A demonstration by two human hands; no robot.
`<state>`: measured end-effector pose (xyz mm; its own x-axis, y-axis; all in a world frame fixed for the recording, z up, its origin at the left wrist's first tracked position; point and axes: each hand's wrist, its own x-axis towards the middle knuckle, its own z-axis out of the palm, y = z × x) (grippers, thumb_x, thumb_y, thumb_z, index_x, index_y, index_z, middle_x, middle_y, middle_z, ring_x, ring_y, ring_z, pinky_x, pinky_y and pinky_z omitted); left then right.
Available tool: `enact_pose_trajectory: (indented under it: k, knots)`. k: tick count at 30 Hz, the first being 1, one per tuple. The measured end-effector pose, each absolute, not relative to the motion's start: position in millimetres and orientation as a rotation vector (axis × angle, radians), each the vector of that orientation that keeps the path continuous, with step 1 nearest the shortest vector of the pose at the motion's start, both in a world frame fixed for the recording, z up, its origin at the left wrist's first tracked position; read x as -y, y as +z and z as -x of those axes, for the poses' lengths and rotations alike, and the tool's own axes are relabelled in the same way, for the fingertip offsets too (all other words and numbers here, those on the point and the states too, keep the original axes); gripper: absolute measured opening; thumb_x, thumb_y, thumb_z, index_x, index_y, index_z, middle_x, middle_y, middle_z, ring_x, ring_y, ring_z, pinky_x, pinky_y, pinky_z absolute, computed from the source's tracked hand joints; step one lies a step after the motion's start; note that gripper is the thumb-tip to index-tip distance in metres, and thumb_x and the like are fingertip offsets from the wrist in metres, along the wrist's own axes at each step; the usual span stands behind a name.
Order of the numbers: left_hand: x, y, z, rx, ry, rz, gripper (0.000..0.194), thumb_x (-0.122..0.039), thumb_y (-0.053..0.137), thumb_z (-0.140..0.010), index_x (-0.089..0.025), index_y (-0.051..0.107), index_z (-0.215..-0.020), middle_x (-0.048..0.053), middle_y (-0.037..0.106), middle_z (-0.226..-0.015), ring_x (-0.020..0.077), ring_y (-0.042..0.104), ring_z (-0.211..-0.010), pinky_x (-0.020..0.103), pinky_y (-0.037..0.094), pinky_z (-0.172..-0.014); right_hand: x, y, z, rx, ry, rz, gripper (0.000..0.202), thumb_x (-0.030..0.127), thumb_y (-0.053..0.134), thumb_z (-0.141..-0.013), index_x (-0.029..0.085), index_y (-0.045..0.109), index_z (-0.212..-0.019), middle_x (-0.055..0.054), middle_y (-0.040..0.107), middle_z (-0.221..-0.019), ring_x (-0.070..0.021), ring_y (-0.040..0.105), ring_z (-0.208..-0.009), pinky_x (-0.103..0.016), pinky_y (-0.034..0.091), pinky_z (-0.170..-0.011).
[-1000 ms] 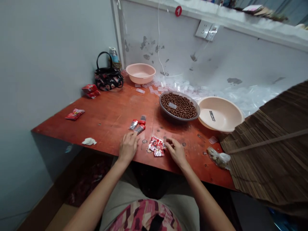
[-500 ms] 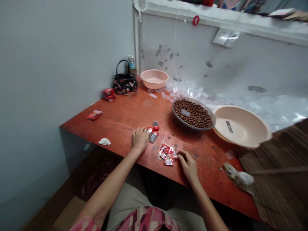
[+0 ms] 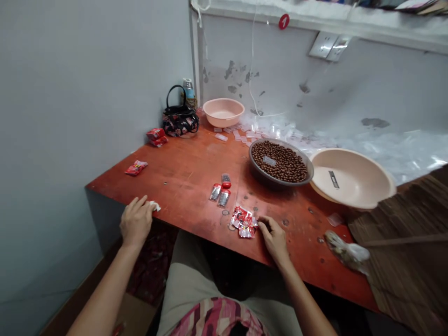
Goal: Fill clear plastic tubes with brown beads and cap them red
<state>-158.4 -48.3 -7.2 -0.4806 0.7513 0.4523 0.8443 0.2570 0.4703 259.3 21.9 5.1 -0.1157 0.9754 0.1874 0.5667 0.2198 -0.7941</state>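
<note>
My left hand (image 3: pixel 137 220) is at the table's front left edge, its fingers apart and touching or just beside a crumpled white tissue (image 3: pixel 155 206). Part of the tissue is behind the fingers. With its fingers curled, my right hand (image 3: pixel 275 238) has thumb and forefinger at the right edge of a shiny red-and-clear packet (image 3: pixel 244 221) lying flat. Between the hands, farther back, lie three small clear containers with red caps (image 3: pixel 224 198), dark contents inside. Behind them stands a grey bowl (image 3: pixel 255 173) full of round brown balls, with a small clear plastic piece (image 3: pixel 269 161) on top.
A large cream basin (image 3: pixel 364 186) and a smaller pink basin (image 3: pixel 224 112) stand farther back. Red packets (image 3: pixel 136 168) and a black handbag (image 3: pixel 180 122) are at left. Clear plastic pieces (image 3: pixel 315 140) line the wall. A knotted plastic bag (image 3: pixel 346 252) and stacked cardboard (image 3: pixel 406 247) are at right.
My left hand has moved left, away from the red-capped containers, to the white tissue. My right hand stays at the red packet's edge.
</note>
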Motion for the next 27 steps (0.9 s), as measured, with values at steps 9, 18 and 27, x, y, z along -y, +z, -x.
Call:
enact_pose_trajectory:
  k: [9,18,27]
  knots:
    - [19.6,19.7,57.6,1.862,-1.137,1.993,0.031,-0.029,0.049,-0.083,-0.018,0.056,-0.111,0.01,0.059,-0.117,0.0239,0.046,-0.117,0.041,0.036,-0.098,-21.1,8.1,-255.6,1.793,0.665,1.429,0.021,0.029,0.046,-0.082,0.019,0.06,-0.093,-0.007,0.065,-0.095,-0.0195,0.059,-0.088,-0.031,0.044,-0.079]
    - [13.9,11.8,-74.6,1.629,-0.752,2.503,0.039,-0.034,0.045,-0.085,-0.017,0.052,-0.12,0.012,0.05,-0.128,0.0294,0.037,-0.123,0.049,0.028,-0.102,-17.7,8.7,-255.7,1.773,0.648,1.41,0.018,0.025,0.047,-0.082,0.019,0.06,-0.092,-0.005,0.065,-0.093,-0.0174,0.059,-0.086,-0.029,0.044,-0.08]
    - [21.2,-2.1,-86.2,1.607,-0.909,2.401,0.032,-0.019,0.048,-0.084,-0.021,0.056,-0.115,0.008,0.051,-0.127,0.0283,0.039,-0.122,0.049,0.03,-0.101,-9.7,21.5,-249.4,1.561,0.831,1.353,0.021,0.032,0.05,-0.08,0.018,0.06,-0.093,-0.006,0.065,-0.091,-0.017,0.06,-0.081,-0.029,0.046,-0.075]
